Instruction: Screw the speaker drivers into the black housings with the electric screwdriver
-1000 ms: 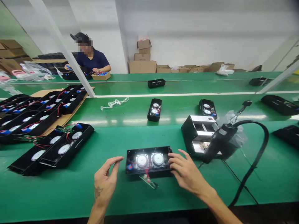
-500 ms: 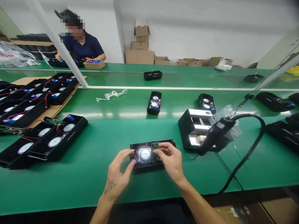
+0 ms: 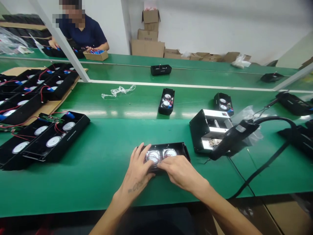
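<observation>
A black speaker housing (image 3: 181,149) lies open side up on the green bench in front of me, with two round white-centred speakers (image 3: 169,152) inside. Over its left end my left hand (image 3: 138,168) grips the housing, fingers across the far wall and thumb by the left speaker. My right hand (image 3: 182,171) reaches in near the front wall, its thumb and fingertips pinched together beside the left speaker. What sits in that pinch is hidden. Thin wires cross the left speaker. The small circuit board is out of sight.
Right of the housing stand a black-and-white machine (image 3: 204,130) and a hanging black power screwdriver (image 3: 234,138) with its cable. Wired housings (image 3: 61,135) lie at left. Further back are another housing (image 3: 166,101), clear plastic strips (image 3: 118,91) and a co-worker (image 3: 81,32) beside a box of blue parts.
My right hand has gone from holding up a small circuit board to pinching down inside the housing. My left hand has shifted over the housing's left end. Both speakers now show. The view has tilted downward.
</observation>
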The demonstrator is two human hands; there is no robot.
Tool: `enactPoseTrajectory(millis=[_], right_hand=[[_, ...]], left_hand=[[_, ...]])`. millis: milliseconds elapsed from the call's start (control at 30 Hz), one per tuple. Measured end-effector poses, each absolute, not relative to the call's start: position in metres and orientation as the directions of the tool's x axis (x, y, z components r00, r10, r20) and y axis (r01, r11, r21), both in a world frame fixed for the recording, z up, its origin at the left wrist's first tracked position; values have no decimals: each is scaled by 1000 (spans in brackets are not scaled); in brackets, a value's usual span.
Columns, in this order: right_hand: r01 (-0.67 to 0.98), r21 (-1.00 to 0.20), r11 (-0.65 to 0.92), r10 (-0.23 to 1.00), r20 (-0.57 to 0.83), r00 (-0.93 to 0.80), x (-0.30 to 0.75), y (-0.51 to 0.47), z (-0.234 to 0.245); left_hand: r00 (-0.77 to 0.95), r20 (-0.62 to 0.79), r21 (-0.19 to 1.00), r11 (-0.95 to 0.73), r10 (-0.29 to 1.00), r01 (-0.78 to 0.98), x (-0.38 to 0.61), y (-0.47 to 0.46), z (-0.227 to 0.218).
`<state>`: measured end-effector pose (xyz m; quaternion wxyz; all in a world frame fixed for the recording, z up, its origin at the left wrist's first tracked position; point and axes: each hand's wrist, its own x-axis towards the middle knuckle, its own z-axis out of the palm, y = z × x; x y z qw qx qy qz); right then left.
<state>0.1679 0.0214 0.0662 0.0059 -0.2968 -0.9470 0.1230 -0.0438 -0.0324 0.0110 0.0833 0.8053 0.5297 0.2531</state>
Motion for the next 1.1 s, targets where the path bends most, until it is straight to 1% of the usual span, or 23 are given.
enactPoseTrajectory(millis=[67,233,300,533,633,700,767,933,1033,1100], right_hand=[[554,-231,800,552,-79,-830,169,22,65],[516,-345,784,515,-102,-851,168,23,68],[516,-363,776,519,-98,-849,167,24,70],[510,-287,811,516,-62,-854,172,13,56],[509,-268,818,519,-38,-854,169,13,50],[533,-278,799,547,-31,-837,162,20,52],[555,-311,772,572,-43,-819,155,35,57],[590,-486,644,591,-172,-788,147,81,78],[587,-516,624,575,-206,-792,145,96,85],[582,-526,620,568,-210,-796,143,99,85]], left_hand=[[306,332,408,-428,892,807,-43,-32,8],[277,406,423,-448,871,788,-42,-29,3],[275,419,429,-456,865,780,-42,-28,3],[338,402,418,-499,851,759,-43,-30,5],[338,390,447,-497,857,744,-45,-24,7],[334,334,501,-466,881,729,-48,-12,12],[355,233,566,-423,905,708,-53,6,19],[389,-46,691,-251,920,678,-65,54,39],[387,-180,738,-137,904,661,-67,68,46],[382,-231,753,-83,895,652,-68,72,49]])
